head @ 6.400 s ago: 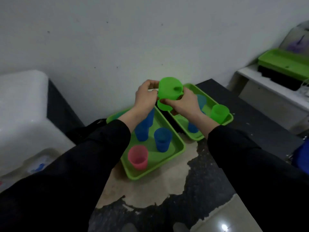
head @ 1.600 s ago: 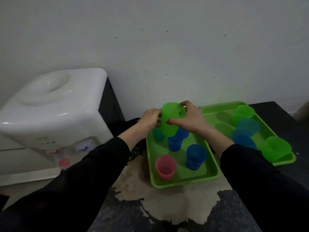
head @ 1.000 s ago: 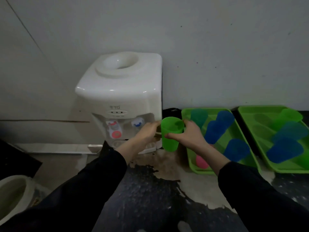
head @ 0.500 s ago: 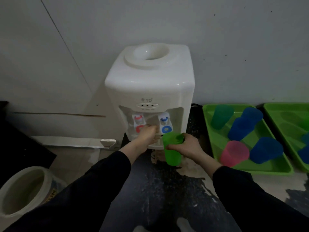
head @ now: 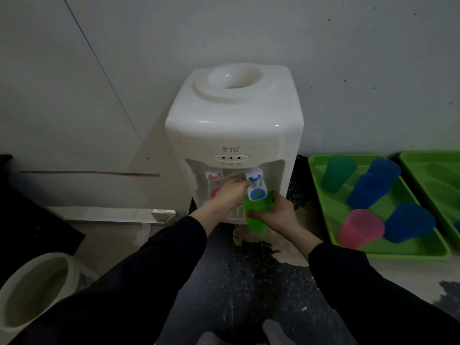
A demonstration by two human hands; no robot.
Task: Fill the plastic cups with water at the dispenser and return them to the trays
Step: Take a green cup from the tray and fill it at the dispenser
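My right hand (head: 276,215) wraps round the middle of the green plastic cup (head: 256,215) and holds it under the blue tap (head: 256,186) of the white water dispenser (head: 234,135). My left hand (head: 230,192) is by that tap, but I cannot tell if it pinches or presses it. I think the cup is light and bendy and will get heavier with water, so I should hold it gently, not squeeze.

Upright green cup (head: 256,215) under the white dispenser's (head: 234,135) blue tap (head: 256,188)
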